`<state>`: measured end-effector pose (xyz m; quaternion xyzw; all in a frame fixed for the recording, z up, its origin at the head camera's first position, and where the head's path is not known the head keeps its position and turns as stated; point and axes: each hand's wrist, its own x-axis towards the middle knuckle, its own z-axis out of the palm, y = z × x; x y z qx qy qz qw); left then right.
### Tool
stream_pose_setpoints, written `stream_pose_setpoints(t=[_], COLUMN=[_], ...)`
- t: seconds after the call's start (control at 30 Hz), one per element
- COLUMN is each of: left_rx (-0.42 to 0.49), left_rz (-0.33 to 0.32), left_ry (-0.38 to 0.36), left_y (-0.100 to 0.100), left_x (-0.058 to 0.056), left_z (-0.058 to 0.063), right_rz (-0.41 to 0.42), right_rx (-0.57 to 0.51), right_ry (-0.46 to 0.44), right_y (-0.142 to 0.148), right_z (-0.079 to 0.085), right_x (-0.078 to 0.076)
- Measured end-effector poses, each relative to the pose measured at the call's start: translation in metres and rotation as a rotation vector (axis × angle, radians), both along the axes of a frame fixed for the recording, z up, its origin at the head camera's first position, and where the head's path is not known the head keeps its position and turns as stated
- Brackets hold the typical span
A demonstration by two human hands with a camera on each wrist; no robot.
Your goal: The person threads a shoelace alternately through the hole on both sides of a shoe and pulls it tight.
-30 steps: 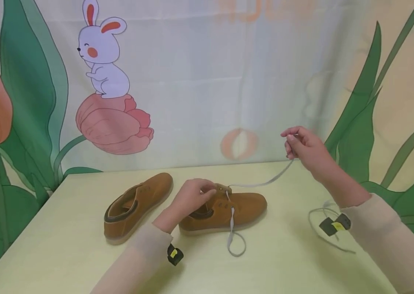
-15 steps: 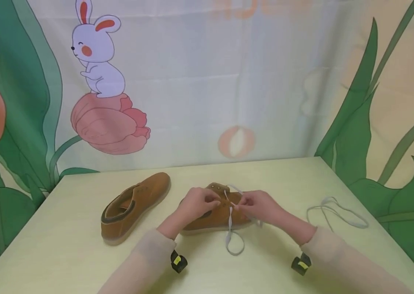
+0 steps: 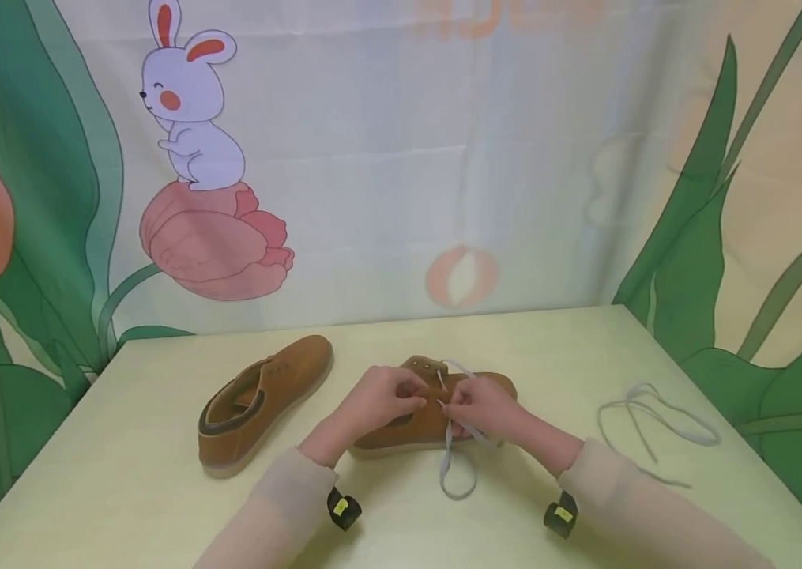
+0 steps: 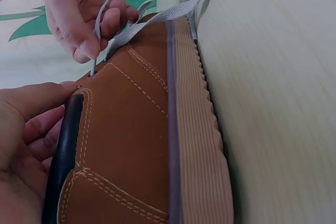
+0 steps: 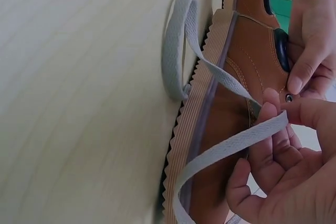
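Note:
A brown shoe (image 3: 393, 435) with a pale ribbed sole stands on the table, toe to the right. My left hand (image 3: 375, 399) grips its near eyelet flap, the thumb (image 4: 47, 98) outside at the edge and the fingers behind it. Close by, my right hand (image 3: 482, 407) pinches a flat grey shoelace (image 5: 231, 148) right at the eyelets. In the left wrist view the lace runs from those fingers down to an eyelet. Another stretch of lace hangs down the shoe's near side and ends in a loop (image 3: 459, 478) on the table. The far flap (image 3: 423, 366) is folded up.
A second brown shoe (image 3: 265, 407) without a lace lies to the left, toe pointing away. On the table's right side lies a loose grey lace (image 3: 657, 411) in loops. A printed curtain (image 3: 372, 158) hangs behind the table's back edge.
The right hand has come down from its raised place at the upper right to the shoe's eyelets, bringing the lace. Since half a second ago it has shifted slightly. The left hand stays at the shoe.

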<state>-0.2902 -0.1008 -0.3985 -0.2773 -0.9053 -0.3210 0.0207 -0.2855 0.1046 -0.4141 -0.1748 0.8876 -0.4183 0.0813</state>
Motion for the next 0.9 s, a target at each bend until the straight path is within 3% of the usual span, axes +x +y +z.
stream_pose_setpoints(t=[0.2,0.3,0.53,0.6,0.77,0.83,0.9], left_rx=[0.006,0.010,0.038,0.042,0.021,0.017,0.020], left_rz=[0.038,0.049,0.043,0.035,-0.004,-0.017,-0.028], left_ry=[0.013,0.046,0.129,0.129,0.104,0.101,0.102], left_y=[0.003,0.005,0.007,0.008,0.006,0.006,0.005], left_x=[0.001,0.002,0.005,0.005,0.006,0.007,0.009], left_z=[0.001,-0.002,-0.007,-0.008,-0.007,-0.009,-0.010], right_rz=[-0.006,-0.004,0.235,0.272,0.204,0.133,0.064], right_rx=[-0.035,-0.074,0.006,-0.023,-0.117,-0.123,-0.138], right_ry=[-0.012,-0.065,-0.197,-0.241,-0.272,-0.222,-0.151], right_y=[-0.001,-0.002,0.009,0.013,0.021,0.023,0.022], right_z=[0.001,0.003,0.010,0.011,0.017,0.031,0.057], right_x=[-0.007,-0.009,-0.023,-0.027,-0.033,-0.036,-0.042])
